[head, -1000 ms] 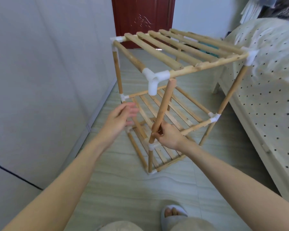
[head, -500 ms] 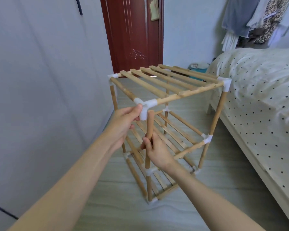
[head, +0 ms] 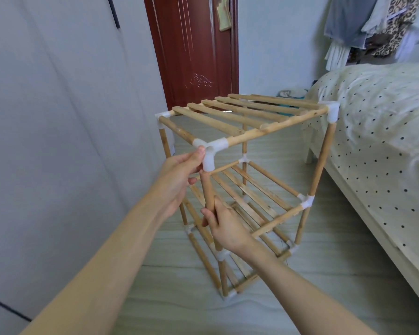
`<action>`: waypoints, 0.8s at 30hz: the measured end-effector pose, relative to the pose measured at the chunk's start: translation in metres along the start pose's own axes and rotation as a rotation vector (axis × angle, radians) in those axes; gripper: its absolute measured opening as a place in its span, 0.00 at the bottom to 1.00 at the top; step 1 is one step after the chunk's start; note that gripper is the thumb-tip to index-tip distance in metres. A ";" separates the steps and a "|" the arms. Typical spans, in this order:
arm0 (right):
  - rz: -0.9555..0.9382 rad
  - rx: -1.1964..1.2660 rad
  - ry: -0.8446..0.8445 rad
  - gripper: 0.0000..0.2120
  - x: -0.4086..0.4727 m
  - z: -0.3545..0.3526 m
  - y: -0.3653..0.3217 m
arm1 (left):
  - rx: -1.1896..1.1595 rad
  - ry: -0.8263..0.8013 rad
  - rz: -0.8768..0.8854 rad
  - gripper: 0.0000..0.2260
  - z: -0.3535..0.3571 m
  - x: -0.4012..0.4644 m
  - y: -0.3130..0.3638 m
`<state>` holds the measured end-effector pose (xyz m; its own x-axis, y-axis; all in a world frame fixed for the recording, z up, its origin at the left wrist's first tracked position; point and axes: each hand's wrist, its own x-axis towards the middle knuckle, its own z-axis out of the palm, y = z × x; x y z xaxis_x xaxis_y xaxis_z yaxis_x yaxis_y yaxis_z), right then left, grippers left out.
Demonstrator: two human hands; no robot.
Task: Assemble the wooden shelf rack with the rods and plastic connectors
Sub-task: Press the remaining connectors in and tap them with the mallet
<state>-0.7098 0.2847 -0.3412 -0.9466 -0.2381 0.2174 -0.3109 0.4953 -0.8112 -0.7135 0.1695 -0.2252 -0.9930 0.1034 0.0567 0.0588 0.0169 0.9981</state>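
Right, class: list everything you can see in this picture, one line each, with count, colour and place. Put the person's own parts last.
shelf rack: one, pale wood, on floor, centre
corner connector: one, white, near top corner of rack
upright rod: one, wooden, top end just below that connector
door: one, dark red, behind rack
bed: one, cream with dark dots, right
hanging clothes: several, mixed colours, upper right
left hand: one, holds corner connector
right hand: one, grips upright rod

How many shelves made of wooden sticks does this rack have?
3: the top slatted wooden shelf, the middle one, the bottom one near the floor, partly hidden.
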 end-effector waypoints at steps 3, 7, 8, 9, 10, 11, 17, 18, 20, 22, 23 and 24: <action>-0.004 0.011 -0.004 0.07 0.000 0.000 0.000 | -0.011 -0.025 -0.004 0.14 -0.001 0.001 -0.001; 0.024 0.055 0.003 0.08 -0.004 -0.006 0.003 | -0.063 -0.058 -0.003 0.15 -0.003 -0.001 -0.002; 0.022 0.051 0.007 0.08 -0.005 -0.007 0.004 | -0.067 -0.053 -0.004 0.14 -0.004 -0.001 -0.003; 0.020 0.044 0.005 0.08 -0.006 -0.007 0.004 | -0.069 -0.048 -0.007 0.13 -0.003 -0.001 -0.004; 0.019 0.039 -0.001 0.08 -0.006 -0.007 0.004 | -0.071 -0.043 -0.011 0.12 -0.002 -0.001 -0.004; 0.020 0.034 -0.008 0.08 -0.006 -0.006 0.003 | -0.074 -0.039 -0.014 0.12 -0.001 -0.001 -0.004; 0.008 0.029 -0.025 0.06 -0.002 -0.005 0.001 | -0.047 -0.045 -0.005 0.12 0.000 -0.003 -0.003; 0.012 0.036 -0.028 0.06 -0.001 -0.005 0.001 | -0.040 -0.044 -0.007 0.12 -0.001 -0.004 -0.002; 0.023 0.046 -0.032 0.07 -0.001 -0.005 0.002 | -0.032 -0.031 -0.017 0.12 0.000 -0.004 -0.002; 0.022 0.047 -0.030 0.07 -0.001 -0.004 0.002 | -0.036 -0.009 -0.050 0.14 0.002 -0.004 -0.001; 0.019 0.045 -0.029 0.07 -0.001 -0.004 0.002 | -0.047 0.007 -0.082 0.16 0.004 -0.003 0.001; 0.017 0.043 -0.025 0.07 -0.001 -0.004 0.002 | -0.058 0.025 -0.117 0.18 0.007 -0.001 0.002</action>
<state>-0.7100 0.2888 -0.3411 -0.9491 -0.2511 0.1903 -0.2904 0.4629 -0.8375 -0.7114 0.1764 -0.2232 -0.9950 0.0793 -0.0603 -0.0629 -0.0299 0.9976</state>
